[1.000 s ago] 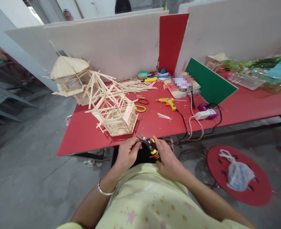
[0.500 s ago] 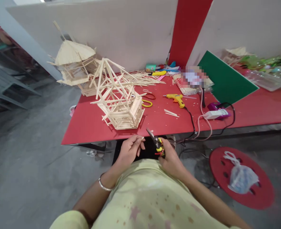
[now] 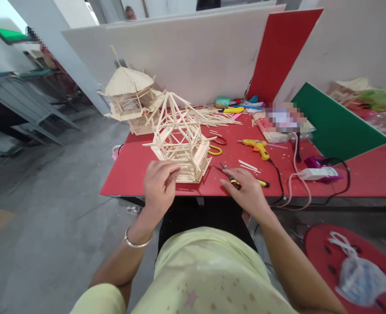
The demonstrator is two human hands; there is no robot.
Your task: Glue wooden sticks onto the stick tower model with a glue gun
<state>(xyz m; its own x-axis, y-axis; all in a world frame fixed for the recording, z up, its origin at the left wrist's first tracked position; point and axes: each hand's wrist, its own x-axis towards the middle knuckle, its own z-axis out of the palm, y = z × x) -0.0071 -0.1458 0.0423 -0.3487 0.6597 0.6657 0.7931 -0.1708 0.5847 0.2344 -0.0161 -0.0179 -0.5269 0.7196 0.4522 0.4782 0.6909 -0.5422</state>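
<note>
My left hand [image 3: 160, 185] is at the table's front edge, before the lower left of a stick-built hut frame [image 3: 180, 139]. Its thumb and fingers are pinched together; whatever lies between them is hidden. Pliers [image 3: 235, 183] with black and yellow handles rest on the red table, jaws pointing left and handles spread. Over them is my right hand [image 3: 247, 187], fingers stretched and loosely apart, touching or just above the handles. The hut frame stands upright, with open roof poles and a railed base. A few short sticks [image 3: 248, 165] lie beyond my right hand.
A yellow glue gun [image 3: 256, 147] lies on the red table [image 3: 124, 179], its cord running off the front edge. Scissors [image 3: 215, 150], loose sticks [image 3: 209, 117] and a thatched model hut [image 3: 127, 87] are farther back. A power strip [image 3: 317, 174] sits right. A red stool [image 3: 317, 244] holds a plastic bag.
My left hand has risen from my lap toward the hut frame. My right hand has carried the pliers forward onto the table, and its grip has loosened. The view has shifted left.
</note>
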